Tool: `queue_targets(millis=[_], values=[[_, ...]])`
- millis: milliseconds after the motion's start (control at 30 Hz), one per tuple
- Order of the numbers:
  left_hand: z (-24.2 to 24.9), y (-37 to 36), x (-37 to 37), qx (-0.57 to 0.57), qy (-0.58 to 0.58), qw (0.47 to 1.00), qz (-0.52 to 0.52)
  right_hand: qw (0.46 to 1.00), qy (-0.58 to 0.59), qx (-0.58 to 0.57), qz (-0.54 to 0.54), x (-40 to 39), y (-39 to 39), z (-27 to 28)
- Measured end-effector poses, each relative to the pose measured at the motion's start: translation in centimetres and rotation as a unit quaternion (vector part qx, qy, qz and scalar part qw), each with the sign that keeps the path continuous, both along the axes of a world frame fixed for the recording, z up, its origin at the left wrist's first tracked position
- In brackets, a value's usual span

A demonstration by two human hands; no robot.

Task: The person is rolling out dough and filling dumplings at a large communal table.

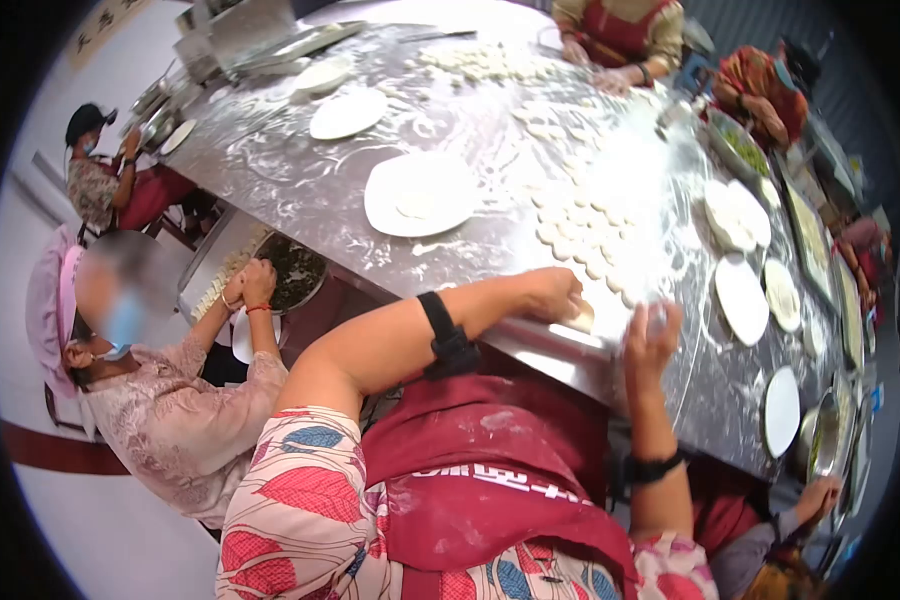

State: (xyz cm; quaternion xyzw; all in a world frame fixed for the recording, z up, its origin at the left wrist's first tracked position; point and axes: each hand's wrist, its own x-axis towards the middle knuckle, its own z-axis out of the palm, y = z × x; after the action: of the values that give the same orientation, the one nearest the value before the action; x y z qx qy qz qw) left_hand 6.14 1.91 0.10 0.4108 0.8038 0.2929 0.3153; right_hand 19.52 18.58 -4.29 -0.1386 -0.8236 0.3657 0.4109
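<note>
At the near edge of the floured metal table (pixel 300 215), my left hand (pixel 553 294) is closed, its fingertips on the edge of a small flat dough wrapper (pixel 585 317). My right hand (pixel 654 338) is raised a little to the right of it, fingers curled in. Something pale shows between those fingers, too blurred to name. Just beyond my hands lie several small dough pieces (pixel 582 232), dusted with flour.
A white plate (pixel 385 205) with a pale round on it lies left of centre. More plates (pixel 742 300) line the right side. On my left a co-worker (pixel 170 410) works over a pan of dark filling (pixel 295 270). Other people sit around the table.
</note>
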Motion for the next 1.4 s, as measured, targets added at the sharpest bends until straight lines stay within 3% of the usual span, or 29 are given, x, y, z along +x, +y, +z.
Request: queue_targets(millis=[33,100,200,333,433,467,567,700,833,933,1133,1267,1400], values=[[-0.8,-0.3,-0.3,0.049,-0.073,0.996,-0.006,0.999,0.020,0.015,0.030,1.6,-0.3,-0.2],[-0.3,-1.3,-0.8,0.085,-0.157,0.984,-0.001,0.989,0.029,-0.130,0.058,3.9,-2.8,1.2],[1.6,-4.1,-3.3,0.131,-0.103,0.985,0.046,0.995,0.061,-0.059,0.047,4.3,-2.9,0.6],[4.9,-10.5,-9.1,0.200,-0.123,0.956,0.173,0.993,0.045,-0.098,0.046,3.8,-3.0,1.2],[3.8,-15.8,-15.8,0.002,0.049,0.948,0.314,0.998,0.052,-0.035,0.025,3.5,-2.6,0.6],[3.6,-16.8,-16.9,-0.123,0.225,0.915,0.310,0.998,0.060,-0.021,0.024,3.6,-2.6,0.6],[2.9,-17.3,-16.9,-0.055,0.195,0.901,0.383,0.997,0.071,-0.009,0.028,3.4,-2.4,0.5],[1.9,-10.6,-14.3,0.006,0.246,0.950,0.194,0.999,0.038,-0.027,0.018,3.4,-2.0,-0.2],[0.5,-2.6,-10.8,-0.004,0.205,0.975,0.086,0.997,0.039,-0.063,0.026,3.3,-2.4,0.6],[0.4,1.3,-8.8,-0.097,0.213,0.950,0.205,0.998,0.048,-0.038,0.029,3.3,-2.4,0.6],[0.5,2.2,-7.4,-0.135,0.221,0.928,0.268,0.997,0.038,-0.065,0.031,3.4,-2.4,0.4],[-1.3,1.5,-7.2,-0.091,0.205,0.936,0.272,0.998,0.048,-0.043,0.010,3.4,-2.9,1.3],[0.2,0.8,-6.4,-0.101,0.194,0.949,0.227,0.998,0.053,-0.028,0.022,3.3,-2.3,0.9]])
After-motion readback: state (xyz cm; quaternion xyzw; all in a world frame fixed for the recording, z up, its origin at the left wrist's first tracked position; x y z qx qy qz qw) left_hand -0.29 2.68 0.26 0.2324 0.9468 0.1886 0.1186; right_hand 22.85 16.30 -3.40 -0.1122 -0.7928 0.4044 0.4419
